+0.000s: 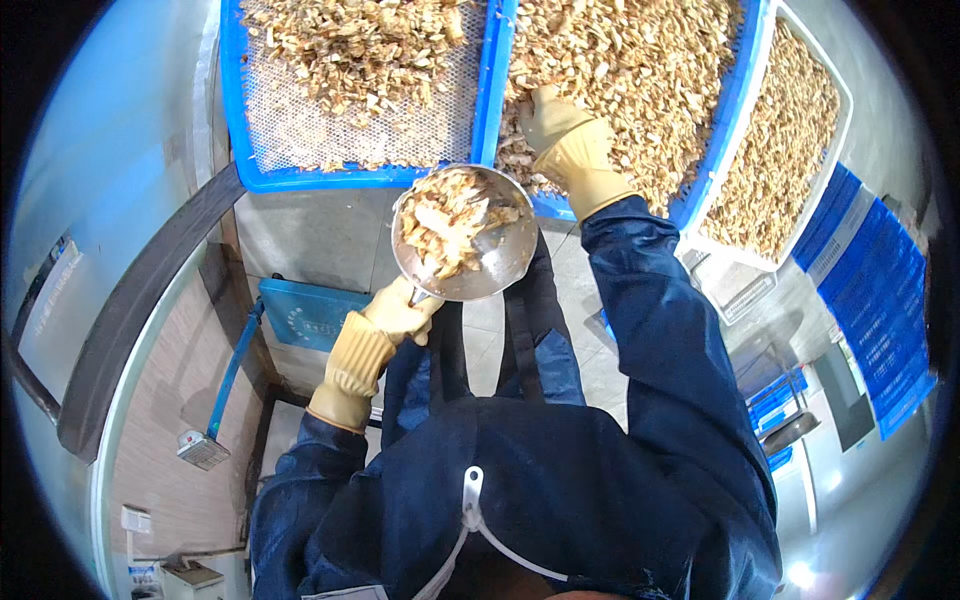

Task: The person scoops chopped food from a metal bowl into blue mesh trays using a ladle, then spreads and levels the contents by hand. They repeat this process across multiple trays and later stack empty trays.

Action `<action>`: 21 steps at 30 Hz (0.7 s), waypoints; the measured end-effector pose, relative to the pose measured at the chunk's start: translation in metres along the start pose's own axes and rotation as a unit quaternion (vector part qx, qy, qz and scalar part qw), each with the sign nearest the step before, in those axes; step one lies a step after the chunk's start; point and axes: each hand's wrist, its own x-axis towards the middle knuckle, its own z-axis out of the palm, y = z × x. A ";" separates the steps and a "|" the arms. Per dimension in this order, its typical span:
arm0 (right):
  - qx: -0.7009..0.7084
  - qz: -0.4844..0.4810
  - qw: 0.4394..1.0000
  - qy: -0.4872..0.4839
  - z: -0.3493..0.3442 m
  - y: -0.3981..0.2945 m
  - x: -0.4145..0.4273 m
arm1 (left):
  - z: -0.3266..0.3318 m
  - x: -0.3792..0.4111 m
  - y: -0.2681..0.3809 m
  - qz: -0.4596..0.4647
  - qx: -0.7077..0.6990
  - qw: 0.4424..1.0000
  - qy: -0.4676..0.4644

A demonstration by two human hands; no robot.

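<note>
My left hand point(397, 309), in a cream rubber glove with a ribbed cuff, grips the handle of a round metal scoop point(504, 259). Pale tan chopped pieces point(442, 225), apparently dried plant matter, fill much of its bowl. The scoop overlaps the near rim of a blue mesh-bottomed tray point(322, 180) in view. My right hand point(559, 127), gloved alike, reaches into a second blue tray point(504, 60) and touches the chopped pieces point(637, 82) there. Its fingers are partly hidden, so whether they hold anything is unclear. Larger, darker chunks point(516, 154) lie beside that hand.
A white tray point(814, 202) of finer pieces adjoins on the right. Below on the left stands a blue platform scale point(315, 311) with a post point(234, 367). A dark curved edge point(142, 300) runs along the left. A blue sheet with writing point(877, 300) hangs at right.
</note>
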 end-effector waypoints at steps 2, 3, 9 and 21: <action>-0.028 -0.051 0.998 0.037 0.004 0.004 0.002 | -0.001 -0.005 -0.006 -0.007 -0.019 1.000 0.019; 0.004 -0.061 0.997 0.044 0.000 0.009 -0.005 | 0.000 -0.005 -0.008 0.003 -0.030 0.999 0.025; 0.330 0.085 0.938 -0.070 -0.074 0.007 -0.093 | 0.017 0.006 -0.007 -0.019 -0.135 0.990 0.040; 0.160 -0.147 0.949 -0.229 -0.074 0.007 0.025 | 0.025 0.000 0.025 -0.006 -0.109 0.993 0.035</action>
